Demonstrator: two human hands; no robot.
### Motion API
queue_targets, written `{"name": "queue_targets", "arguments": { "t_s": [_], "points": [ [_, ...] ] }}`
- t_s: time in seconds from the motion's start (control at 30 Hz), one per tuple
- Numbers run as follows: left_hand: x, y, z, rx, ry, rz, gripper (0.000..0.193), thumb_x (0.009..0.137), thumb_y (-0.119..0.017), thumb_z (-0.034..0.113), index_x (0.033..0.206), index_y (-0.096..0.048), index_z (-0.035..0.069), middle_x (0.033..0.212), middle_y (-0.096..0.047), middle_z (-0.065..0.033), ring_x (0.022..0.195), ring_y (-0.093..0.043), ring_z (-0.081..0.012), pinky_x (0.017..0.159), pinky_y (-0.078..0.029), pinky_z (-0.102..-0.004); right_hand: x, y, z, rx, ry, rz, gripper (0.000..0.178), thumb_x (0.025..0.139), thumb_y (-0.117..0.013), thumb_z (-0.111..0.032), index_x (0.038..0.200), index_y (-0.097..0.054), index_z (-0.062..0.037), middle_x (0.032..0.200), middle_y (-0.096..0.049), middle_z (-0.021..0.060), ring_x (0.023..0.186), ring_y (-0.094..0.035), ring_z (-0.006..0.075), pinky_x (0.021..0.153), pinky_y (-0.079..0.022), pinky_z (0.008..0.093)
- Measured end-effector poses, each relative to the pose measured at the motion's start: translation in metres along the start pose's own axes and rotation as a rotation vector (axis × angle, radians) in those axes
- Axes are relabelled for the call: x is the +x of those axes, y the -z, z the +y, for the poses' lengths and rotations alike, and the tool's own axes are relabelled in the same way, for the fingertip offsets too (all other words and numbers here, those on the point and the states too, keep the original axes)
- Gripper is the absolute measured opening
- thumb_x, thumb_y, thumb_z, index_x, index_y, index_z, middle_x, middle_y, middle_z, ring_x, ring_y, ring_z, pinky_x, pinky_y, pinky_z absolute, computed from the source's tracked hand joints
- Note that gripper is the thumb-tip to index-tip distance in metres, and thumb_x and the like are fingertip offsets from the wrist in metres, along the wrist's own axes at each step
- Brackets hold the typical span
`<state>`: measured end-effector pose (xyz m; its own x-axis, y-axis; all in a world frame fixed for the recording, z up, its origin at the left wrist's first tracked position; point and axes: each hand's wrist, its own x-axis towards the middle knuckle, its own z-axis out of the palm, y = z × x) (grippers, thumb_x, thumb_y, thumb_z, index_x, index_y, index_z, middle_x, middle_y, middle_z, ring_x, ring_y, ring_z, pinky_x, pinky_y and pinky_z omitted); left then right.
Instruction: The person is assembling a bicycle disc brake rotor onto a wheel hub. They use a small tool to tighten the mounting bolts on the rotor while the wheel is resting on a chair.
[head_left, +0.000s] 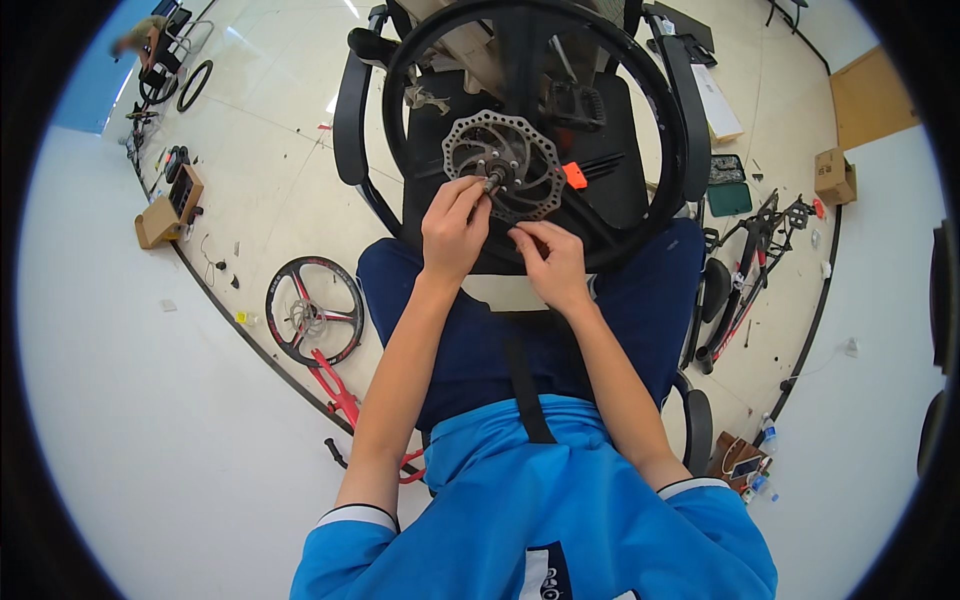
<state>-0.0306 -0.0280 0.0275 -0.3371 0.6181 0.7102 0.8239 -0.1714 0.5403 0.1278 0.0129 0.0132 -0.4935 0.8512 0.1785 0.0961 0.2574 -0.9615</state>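
A black bicycle wheel [660, 130] leans across a black chair seat in front of me, its lower rim by my thighs. At its hub sits a silver brake disc [546, 160] with holes round its edge. My left hand [455, 228] has thumb and fingertips closed on the end of the hub axle [497, 172]. Just below the disc's lower edge is my right hand [553, 262], thumb and finger pinched together beside a dark spoke. Whatever lies between those fingertips is too small to make out.
On the chair seat are a pedal [575, 105], an orange-ended tool [574, 175] and a crumpled rag [425, 100]. A red-spoked wheel [350, 318] lies at left, a bicycle frame [745, 280] at right. Open cardboard box [160, 222] far left; a person [145, 38] beyond.
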Motion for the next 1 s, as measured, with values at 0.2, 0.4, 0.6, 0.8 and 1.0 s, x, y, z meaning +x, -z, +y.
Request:
{"name": "queue_targets", "arguments": {
  "t_s": [0.2,0.4,0.6,0.8,1.0],
  "points": [
    [0.004,-0.016,0.001,-0.063,0.008,-0.023,0.018,0.079,-0.074,-0.006,0.097,-0.072,-0.002,0.097,-0.071,-0.0120,0.085,-0.070,-0.0284,0.075,-0.057,-0.0339,0.018,0.027,0.015,-0.141,0.030,-0.040,0.010,0.089,-0.072,-0.008,0.092,-0.073,0.0009,0.073,-0.062,0.0086,0.059,-0.058,0.0164,0.055,-0.044,0.0309],
    [0.002,-0.033,0.011,-0.050,0.003,0.004,0.018,0.078,-0.077,-0.005,0.096,-0.073,-0.001,0.094,-0.069,-0.0102,0.082,-0.069,-0.0252,0.072,-0.056,-0.0320,0.017,0.041,0.033,0.052,-0.155,-0.078,0.014,0.092,-0.070,-0.009,0.096,-0.073,0.0040,0.078,-0.070,0.0103,0.065,-0.065,0.0134,0.060,-0.050,0.0265],
    [0.001,-0.021,0.005,-0.015,-0.004,-0.017,0.018,0.079,-0.075,-0.005,0.097,-0.074,0.000,0.090,-0.065,-0.0089,0.078,-0.065,-0.0248,0.069,-0.054,-0.0328,0.010,0.029,0.014,-0.028,-0.117,-0.088,0.016,0.093,-0.068,-0.008,0.098,-0.072,0.0061,0.079,-0.071,0.0127,0.066,-0.067,0.0154,0.061,-0.051,0.0268],
    [0.006,-0.022,0.005,-0.067,-0.007,-0.027,0.018,0.080,-0.073,-0.005,0.097,-0.073,-0.001,0.089,-0.063,-0.0094,0.078,-0.064,-0.0265,0.069,-0.053,-0.0349,0.000,0.013,0.006,0.015,-0.119,-0.047,0.015,0.093,-0.067,-0.006,0.098,-0.071,0.0067,0.078,-0.071,0.0121,0.064,-0.067,0.0146,0.059,-0.051,0.0268],
    [0.006,-0.024,0.007,-0.014,-0.015,-0.038,0.016,0.079,-0.073,-0.006,0.094,-0.072,-0.001,0.089,-0.064,-0.0103,0.079,-0.064,-0.0276,0.069,-0.054,-0.0357,-0.006,0.002,0.008,0.193,-0.288,-0.068,0.018,0.099,-0.064,-0.012,0.102,-0.072,0.0029,0.076,-0.069,0.0040,0.062,-0.062,0.0072,0.053,-0.048,0.0221]
  ]
}}
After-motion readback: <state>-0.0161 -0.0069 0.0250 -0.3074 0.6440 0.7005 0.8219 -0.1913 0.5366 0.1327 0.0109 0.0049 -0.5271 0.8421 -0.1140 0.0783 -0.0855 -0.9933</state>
